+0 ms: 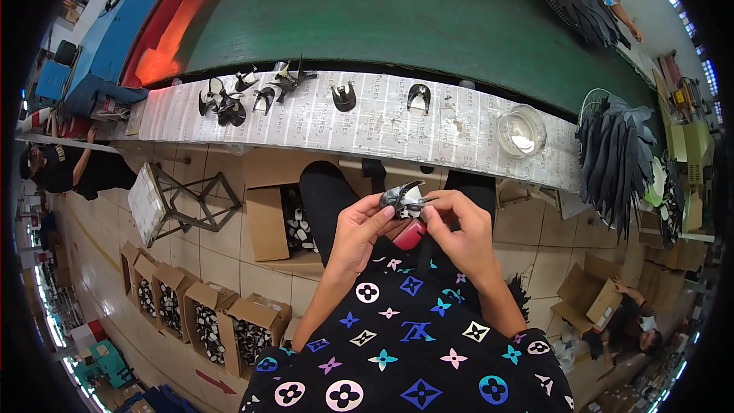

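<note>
Over my lap, both hands hold a small curved black piece with white parts [404, 197], which looks like the back part of a shoe. My left hand [358, 231] grips its left side between thumb and fingers. The fingers of my right hand [462, 231] pinch its right edge. Just beneath the piece is a red rounded object [410, 235], partly hidden by the hands; its kind is unclear. On the ledge ahead stand similar black curved pieces, one in the middle [344, 97] and another further right [419, 98]. Several more lie in a cluster [223, 103] on the left.
Behind the ledge [298, 126] runs a wide green conveyor belt [367, 15]. A clear round bowl [521, 131] and hanging dark strips [621, 145] are at right. Open cartons of small parts [267, 222] stand lower left, near a stool [149, 203]. Other people work around.
</note>
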{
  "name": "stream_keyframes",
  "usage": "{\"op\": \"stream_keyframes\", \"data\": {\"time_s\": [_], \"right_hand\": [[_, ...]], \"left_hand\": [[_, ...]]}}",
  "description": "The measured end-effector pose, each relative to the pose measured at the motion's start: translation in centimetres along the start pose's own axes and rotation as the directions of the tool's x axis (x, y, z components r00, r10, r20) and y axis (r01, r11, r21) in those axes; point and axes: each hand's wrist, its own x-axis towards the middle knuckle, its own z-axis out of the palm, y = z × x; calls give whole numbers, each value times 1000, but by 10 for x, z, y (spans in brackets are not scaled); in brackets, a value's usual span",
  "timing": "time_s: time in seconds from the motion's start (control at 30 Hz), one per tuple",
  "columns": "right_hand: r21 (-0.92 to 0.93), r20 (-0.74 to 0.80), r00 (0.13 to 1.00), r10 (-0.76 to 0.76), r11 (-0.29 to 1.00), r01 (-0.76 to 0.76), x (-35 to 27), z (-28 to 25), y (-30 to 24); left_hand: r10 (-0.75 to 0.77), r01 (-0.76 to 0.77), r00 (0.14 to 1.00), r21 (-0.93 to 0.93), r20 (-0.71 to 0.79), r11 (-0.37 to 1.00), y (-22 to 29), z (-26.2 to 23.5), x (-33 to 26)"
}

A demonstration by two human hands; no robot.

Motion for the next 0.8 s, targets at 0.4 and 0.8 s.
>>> {"op": "stream_keyframes", "data": {"time_s": [0.4, 0.8], "right_hand": [[485, 25, 988, 149, 863, -143, 4, -19, 8], [-180, 95, 986, -139, 971, 154, 17, -15, -2]], "left_hand": [[-5, 5, 1000, -5, -8, 1000, -5, -2, 1], [-1, 3, 999, 52, -40, 999, -10, 1, 4]]}}
